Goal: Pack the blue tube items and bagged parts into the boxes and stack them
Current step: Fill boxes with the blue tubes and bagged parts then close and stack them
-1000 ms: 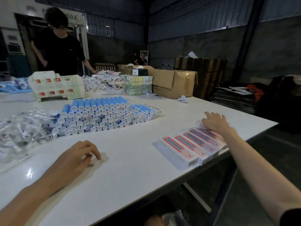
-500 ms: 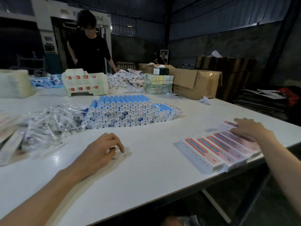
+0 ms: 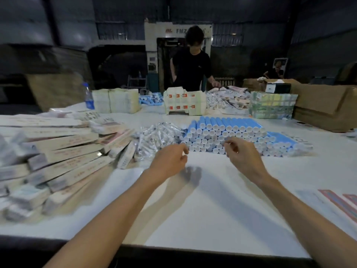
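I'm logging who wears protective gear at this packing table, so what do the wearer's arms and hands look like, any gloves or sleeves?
Both forearms are bare up to the frame's bottom edge; no sleeve shows. The left hand and right hand wear no gloves. No watch, ring, wristband or marking is visible on either, though the picture is somewhat blurred.

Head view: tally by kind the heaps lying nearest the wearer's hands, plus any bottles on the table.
Stack of blue tubes with white caps: 1
Heap of clear bagged parts: 1
Loose heap of long pale flat boxes: 1
Clear plastic bottle with blue label: 1
Total: 4
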